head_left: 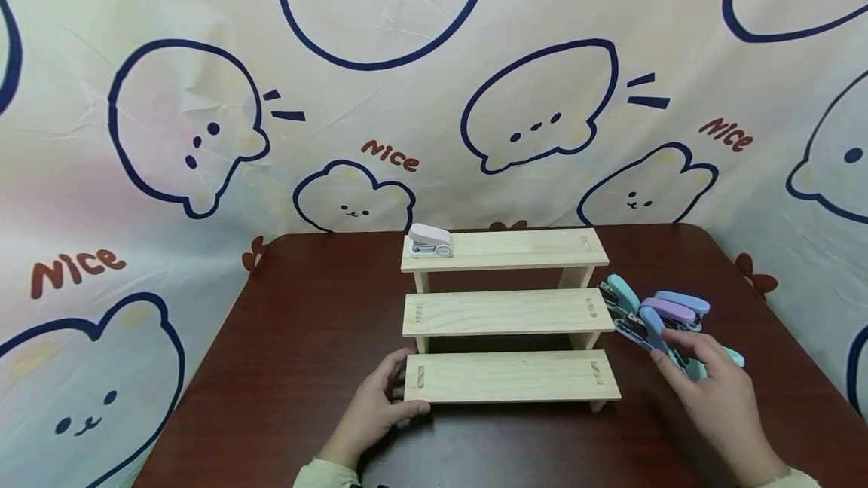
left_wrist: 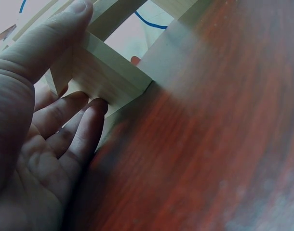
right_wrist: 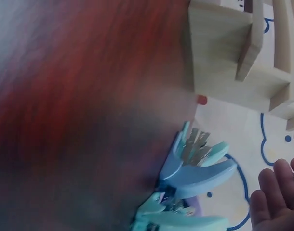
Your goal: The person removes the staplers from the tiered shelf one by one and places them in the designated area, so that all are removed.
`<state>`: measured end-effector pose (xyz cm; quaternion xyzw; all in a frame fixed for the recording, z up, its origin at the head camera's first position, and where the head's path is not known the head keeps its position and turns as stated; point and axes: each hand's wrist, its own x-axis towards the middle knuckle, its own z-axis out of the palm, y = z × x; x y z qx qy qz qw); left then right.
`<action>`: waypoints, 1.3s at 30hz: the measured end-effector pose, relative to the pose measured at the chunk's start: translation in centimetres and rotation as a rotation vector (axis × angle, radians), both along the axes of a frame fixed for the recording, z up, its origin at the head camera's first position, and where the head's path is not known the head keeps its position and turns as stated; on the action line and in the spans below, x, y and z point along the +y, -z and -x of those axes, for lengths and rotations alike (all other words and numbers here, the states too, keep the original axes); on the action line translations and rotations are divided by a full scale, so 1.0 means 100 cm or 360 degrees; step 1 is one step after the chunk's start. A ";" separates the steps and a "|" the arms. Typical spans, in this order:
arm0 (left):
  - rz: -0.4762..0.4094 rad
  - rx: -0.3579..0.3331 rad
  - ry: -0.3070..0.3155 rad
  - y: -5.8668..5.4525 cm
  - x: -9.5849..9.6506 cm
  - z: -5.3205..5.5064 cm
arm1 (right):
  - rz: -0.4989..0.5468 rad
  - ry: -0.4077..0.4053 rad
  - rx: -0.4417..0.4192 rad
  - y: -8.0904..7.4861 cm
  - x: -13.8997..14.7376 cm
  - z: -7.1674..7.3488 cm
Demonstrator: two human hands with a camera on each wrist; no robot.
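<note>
A three-tier wooden shelf (head_left: 508, 312) stands on the table. My left hand (head_left: 376, 407) grips the left end of its lowest tier, thumb at the front edge and fingers against the side panel (left_wrist: 106, 79). On the top tier, at the left, sits a white stapler (head_left: 431, 241). To the right of the shelf lies a pile of staplers: a blue one (head_left: 652, 324), a purple one (head_left: 668, 310), a light blue one (head_left: 683, 300) and teal ones (head_left: 622, 292). Over the pile's near side, my right hand (head_left: 715, 390) is close to the blue stapler, its fingers relaxed and apart from it in the right wrist view.
The dark reddish-brown table (head_left: 298, 352) carries the shelf and the staplers. Behind it hangs a pale cloth (head_left: 434, 111) printed with cartoon animals. The stapler pile lies close to the shelf's right end.
</note>
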<state>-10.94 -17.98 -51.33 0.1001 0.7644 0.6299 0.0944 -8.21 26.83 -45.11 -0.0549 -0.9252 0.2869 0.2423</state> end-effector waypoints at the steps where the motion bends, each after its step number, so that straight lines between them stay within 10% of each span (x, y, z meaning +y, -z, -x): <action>1: -0.0003 -0.0007 -0.0001 0.000 0.000 0.000 | -0.0011 0.0020 -0.0014 0.001 0.002 0.000; 18: -0.0019 -0.0030 0.0007 0.000 0.001 -0.001 | 0.0028 0.0165 -0.0059 0.003 0.034 0.004; 39: -0.0057 -0.0046 0.0027 -0.003 0.001 -0.002 | -0.0312 -0.0115 -0.0788 -0.036 0.066 0.030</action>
